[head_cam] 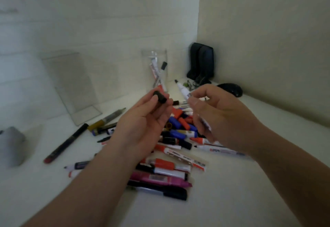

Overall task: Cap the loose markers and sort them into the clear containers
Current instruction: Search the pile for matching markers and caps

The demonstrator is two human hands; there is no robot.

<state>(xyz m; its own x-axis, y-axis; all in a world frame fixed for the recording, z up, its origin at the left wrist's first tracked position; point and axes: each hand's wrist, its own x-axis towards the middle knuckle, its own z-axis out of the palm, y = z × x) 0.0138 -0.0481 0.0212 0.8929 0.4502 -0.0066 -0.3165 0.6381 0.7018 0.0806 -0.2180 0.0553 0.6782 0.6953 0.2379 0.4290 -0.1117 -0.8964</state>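
Right hand round white black-tipped marker

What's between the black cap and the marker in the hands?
Nothing yet. In the head view, the black cap in the left hand and the marker in the right hand are apart, just air between them.

Two hands, two clear containers

left hand: raised, fingertips pinch a black cap | right hand: raised near it, not touching, fingers curled round a white marker | forearms: both reach forward
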